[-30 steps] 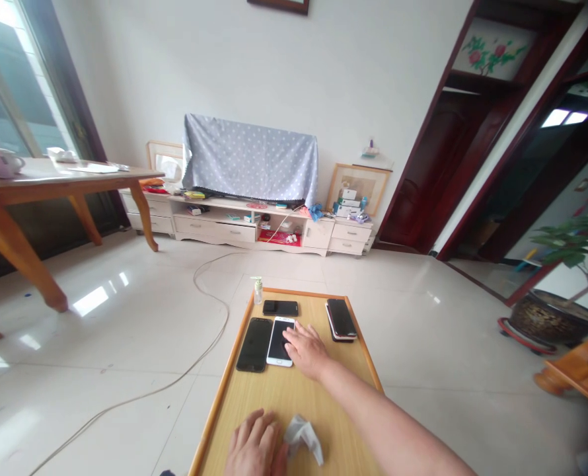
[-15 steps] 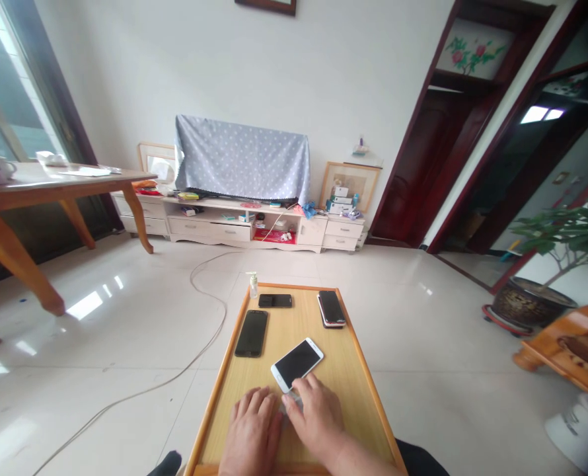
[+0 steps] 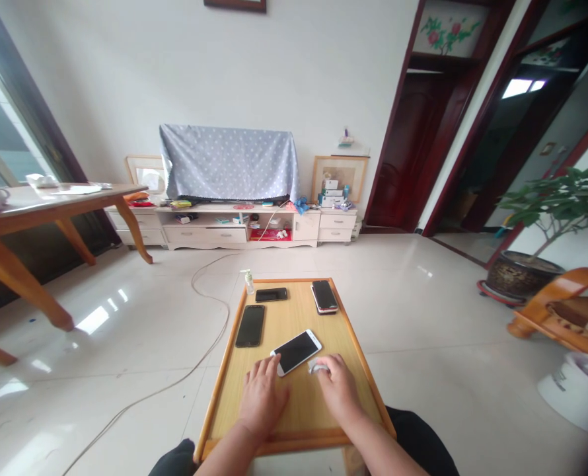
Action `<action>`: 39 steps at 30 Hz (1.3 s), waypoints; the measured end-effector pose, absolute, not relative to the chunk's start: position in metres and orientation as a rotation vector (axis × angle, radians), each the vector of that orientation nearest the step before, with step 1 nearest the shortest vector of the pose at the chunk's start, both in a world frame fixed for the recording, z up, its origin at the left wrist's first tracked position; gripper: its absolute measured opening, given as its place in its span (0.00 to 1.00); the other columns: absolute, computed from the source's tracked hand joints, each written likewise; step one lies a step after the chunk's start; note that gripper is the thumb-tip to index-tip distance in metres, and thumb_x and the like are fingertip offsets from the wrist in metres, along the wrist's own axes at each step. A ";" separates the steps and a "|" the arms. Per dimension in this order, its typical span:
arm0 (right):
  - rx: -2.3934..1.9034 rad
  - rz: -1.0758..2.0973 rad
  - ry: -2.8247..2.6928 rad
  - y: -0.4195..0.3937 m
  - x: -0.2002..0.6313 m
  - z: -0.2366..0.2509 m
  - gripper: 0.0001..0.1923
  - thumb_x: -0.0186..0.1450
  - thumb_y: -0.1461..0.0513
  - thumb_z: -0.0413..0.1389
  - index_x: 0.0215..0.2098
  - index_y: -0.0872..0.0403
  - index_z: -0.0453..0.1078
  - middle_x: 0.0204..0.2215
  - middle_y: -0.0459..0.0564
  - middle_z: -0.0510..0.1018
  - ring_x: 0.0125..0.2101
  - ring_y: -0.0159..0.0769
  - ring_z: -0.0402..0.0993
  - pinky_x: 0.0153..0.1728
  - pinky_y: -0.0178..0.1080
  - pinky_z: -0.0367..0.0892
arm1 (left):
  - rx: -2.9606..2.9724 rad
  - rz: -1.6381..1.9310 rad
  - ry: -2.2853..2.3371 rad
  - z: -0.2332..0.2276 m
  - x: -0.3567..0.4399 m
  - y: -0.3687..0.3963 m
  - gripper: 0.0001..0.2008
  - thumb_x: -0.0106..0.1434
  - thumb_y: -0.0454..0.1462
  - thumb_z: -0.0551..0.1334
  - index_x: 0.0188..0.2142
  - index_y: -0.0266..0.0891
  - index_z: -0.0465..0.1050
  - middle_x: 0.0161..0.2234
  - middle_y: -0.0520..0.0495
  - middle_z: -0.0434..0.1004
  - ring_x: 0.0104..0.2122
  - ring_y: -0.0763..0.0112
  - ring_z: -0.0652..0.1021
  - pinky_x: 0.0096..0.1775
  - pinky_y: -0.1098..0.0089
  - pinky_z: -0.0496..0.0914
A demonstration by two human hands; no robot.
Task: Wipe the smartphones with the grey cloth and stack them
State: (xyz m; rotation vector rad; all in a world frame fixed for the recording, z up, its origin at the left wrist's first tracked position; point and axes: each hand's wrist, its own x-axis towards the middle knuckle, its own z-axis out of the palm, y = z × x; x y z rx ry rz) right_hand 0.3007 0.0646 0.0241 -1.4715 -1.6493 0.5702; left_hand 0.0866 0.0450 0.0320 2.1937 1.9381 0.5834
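Lying slantwise near the middle of the wooden bench, a white phone rests screen up with its dark glass facing the ceiling. Its near corner is touched by the fingertips of the left hand, which lies palm down on the wood with the fingers spread flat and nothing gripped. Just beside the phone's right end, the right hand is curled over a small crumpled white wipe, the fingers pressed together on it against the bench top; only a bit of the wipe shows past the fingertips.

Farther up the bench, a black phone lies along the left edge, well apart from the white one. A second black phone lies crosswise near the far edge, and a phone with a reddish rim sits at the far right corner. A small pump bottle stands at the far left corner.

Beyond the bench, a pale cable snakes over the glossy tiled floor toward a low white cabinet, above which hangs a dotted blue-grey cloth. A wooden table stands at the left, and a potted plant at the right, near a wooden chair.
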 end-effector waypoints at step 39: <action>-1.701 0.412 -2.353 0.025 0.257 0.044 0.28 0.75 0.48 0.32 0.69 0.41 0.55 0.68 0.42 0.57 0.71 0.49 0.32 0.65 0.66 0.27 | 2.136 0.746 1.960 0.014 0.066 0.011 0.35 0.54 0.42 0.64 0.62 0.41 0.60 0.54 0.41 0.76 0.57 0.53 0.70 0.58 0.53 0.55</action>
